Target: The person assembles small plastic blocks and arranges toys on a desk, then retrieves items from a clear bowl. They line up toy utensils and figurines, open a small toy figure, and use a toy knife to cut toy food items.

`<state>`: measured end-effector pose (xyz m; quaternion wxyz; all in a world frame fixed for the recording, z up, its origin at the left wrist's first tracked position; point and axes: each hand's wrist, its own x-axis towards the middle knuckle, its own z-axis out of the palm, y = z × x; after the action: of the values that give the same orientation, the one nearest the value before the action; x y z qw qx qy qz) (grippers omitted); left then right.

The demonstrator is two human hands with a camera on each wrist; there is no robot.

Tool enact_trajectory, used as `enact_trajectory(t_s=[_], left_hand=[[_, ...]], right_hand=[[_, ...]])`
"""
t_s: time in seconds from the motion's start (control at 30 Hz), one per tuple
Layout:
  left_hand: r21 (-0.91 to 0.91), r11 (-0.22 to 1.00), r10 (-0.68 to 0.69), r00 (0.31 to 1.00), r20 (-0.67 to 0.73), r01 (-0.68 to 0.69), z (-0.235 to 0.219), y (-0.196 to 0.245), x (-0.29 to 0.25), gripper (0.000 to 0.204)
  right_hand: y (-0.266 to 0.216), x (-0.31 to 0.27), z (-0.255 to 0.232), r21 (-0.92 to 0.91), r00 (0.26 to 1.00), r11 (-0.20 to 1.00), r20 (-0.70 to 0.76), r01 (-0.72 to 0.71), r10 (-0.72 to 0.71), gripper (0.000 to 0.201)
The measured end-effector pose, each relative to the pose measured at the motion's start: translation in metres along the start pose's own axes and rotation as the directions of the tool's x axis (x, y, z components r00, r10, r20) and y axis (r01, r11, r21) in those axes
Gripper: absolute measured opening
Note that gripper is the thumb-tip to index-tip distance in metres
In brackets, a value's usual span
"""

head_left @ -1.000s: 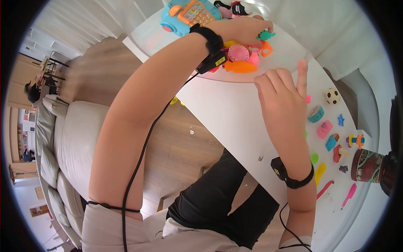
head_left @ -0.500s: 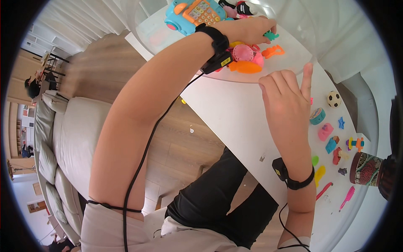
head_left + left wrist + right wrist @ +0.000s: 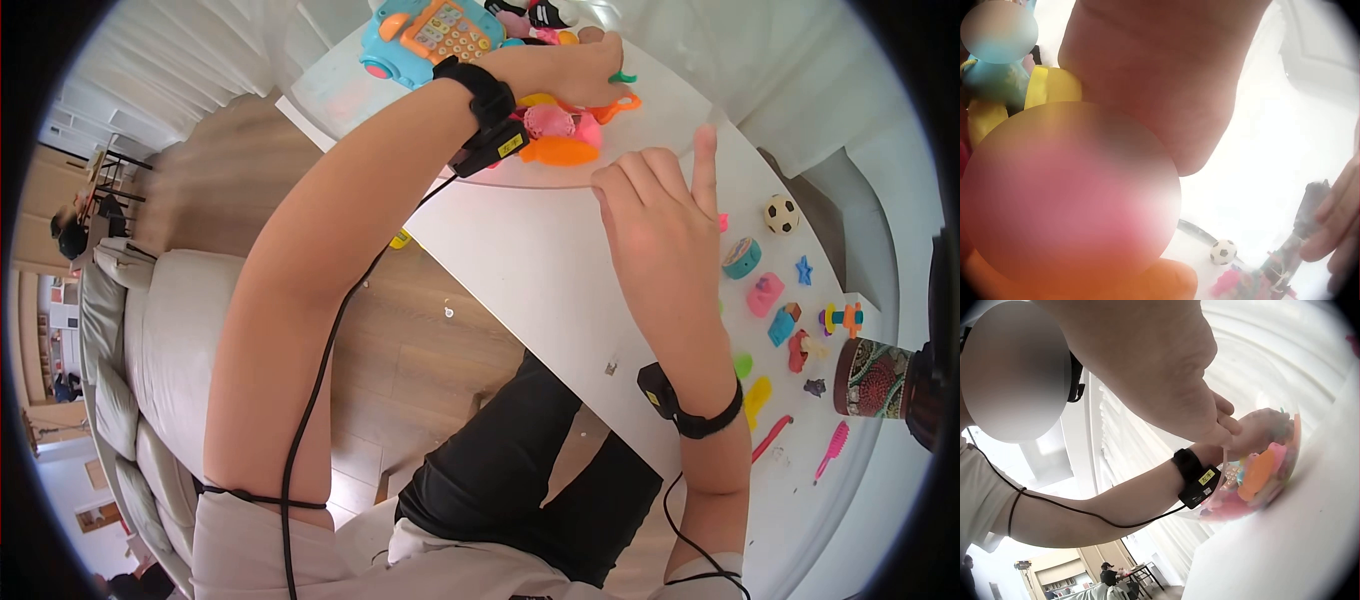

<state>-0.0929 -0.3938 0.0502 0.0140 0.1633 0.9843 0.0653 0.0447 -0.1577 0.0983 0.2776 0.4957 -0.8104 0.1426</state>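
Note:
Inside a large clear bowl [image 3: 520, 187], my left hand [image 3: 570, 75] pinches a small green toy [image 3: 624, 77], mostly covered by the fingers. Under and beside that hand lie a pink toy [image 3: 548, 122], an orange toy [image 3: 560, 151] and an orange piece with a loop [image 3: 626, 104]. My right hand [image 3: 660, 220] grips the bowl's near rim, its fingers bent over the edge and one finger pointing straight out. The right wrist view shows the left hand [image 3: 1260, 431] through the bowl's wall. Blurred areas hide much of the left wrist view.
A blue and orange toy phone [image 3: 435, 40] sits at the bowl's far left. On the white table's right side lie a toy football [image 3: 781, 214], a teal round toy [image 3: 742, 258], a blue star [image 3: 804, 270], a pink comb [image 3: 832, 450] and a patterned cup [image 3: 872, 378].
The head view has shifted slightly. My left fingers now cover more of the green toy. My right hand keeps its place at the rim.

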Motion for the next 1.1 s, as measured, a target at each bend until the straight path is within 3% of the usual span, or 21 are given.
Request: enact_trajectory(t_s=[0.07, 0.1, 0.17, 0.2, 0.4, 0.47, 0.6, 0.7, 0.77, 0.9, 0.93, 0.97, 1.1], left_hand=[[-0.197, 0.976, -0.109, 0.991, -0.077, 0.092, -0.02, 0.026, -0.015, 0.051], [-0.197, 0.976, -0.108, 0.991, -0.077, 0.091, -0.019, 0.023, -0.017, 0.051], [-0.223, 0.971, 0.06, 0.99, -0.131, -0.088, -0.017, 0.015, -0.02, 0.048], [-0.222, 0.971, 0.06, 0.99, -0.13, -0.088, -0.016, 0.012, -0.019, 0.048], [-0.287, 0.953, -0.092, 0.995, 0.038, 0.099, -0.032, 0.003, -0.011, 0.054], [-0.43, 0.888, -0.127, 0.986, 0.107, 0.161, -0.035, -0.001, -0.013, 0.055], [-0.362, 0.932, -0.051, 0.998, -0.044, 0.032, -0.03, -0.001, -0.017, 0.049], [-0.477, 0.876, -0.059, 0.998, 0.021, 0.062, -0.035, 0.001, -0.015, 0.043], [-0.586, 0.791, -0.134, 0.984, 0.114, 0.176, -0.038, 0.003, -0.014, 0.042], [-0.592, 0.779, -0.166, 0.978, 0.127, 0.209, -0.03, -0.004, -0.01, 0.037], [-0.495, 0.869, -0.042, 0.998, -0.053, 0.01, -0.019, -0.015, -0.005, 0.034], [-0.355, 0.917, 0.107, 0.971, -0.214, -0.179, -0.013, -0.021, -0.003, 0.031], [-0.161, 0.969, 0.148, 0.963, -0.226, -0.187, -0.008, -0.028, 0.004, 0.028]], right_hand=[[0.0, 0.001, -0.001, -0.007, 1.0, 1.0, 0.0, -0.003, 0.003, 0.019], [0.0, 0.001, -0.001, -0.007, 1.0, 1.0, 0.0, -0.003, 0.003, 0.019], [0.0, 0.001, -0.002, -0.024, 1.0, 1.0, 0.028, 0.0, 0.001, 0.019], [0.0, 0.001, -0.002, -0.024, 1.0, 1.0, 0.026, -0.001, 0.001, 0.019], [-0.001, 0.001, -0.001, -0.004, 0.999, 1.0, 0.035, 0.008, -0.008, 0.018], [-0.002, 0.002, -0.001, -0.004, 1.0, 1.0, 0.014, 0.013, -0.013, 0.019], [-0.004, 0.002, -0.003, 0.008, 0.999, 1.0, 0.032, 0.008, -0.008, 0.019], [-0.004, 0.002, -0.003, 0.017, 1.0, 1.0, 0.016, 0.007, -0.007, 0.02], [-0.004, 0.002, -0.003, 0.012, 1.0, 1.0, 0.021, 0.011, -0.011, 0.02], [-0.004, 0.001, -0.003, 0.006, 1.0, 1.0, 0.024, 0.013, -0.013, 0.02], [-0.004, 0.002, -0.003, 0.011, 1.0, 1.0, 0.02, 0.011, -0.011, 0.021], [-0.004, 0.002, -0.003, 0.015, 1.0, 1.0, 0.017, 0.009, -0.009, 0.021], [-0.003, 0.002, -0.003, 0.019, 1.0, 1.0, 0.025, 0.003, -0.003, 0.021]])
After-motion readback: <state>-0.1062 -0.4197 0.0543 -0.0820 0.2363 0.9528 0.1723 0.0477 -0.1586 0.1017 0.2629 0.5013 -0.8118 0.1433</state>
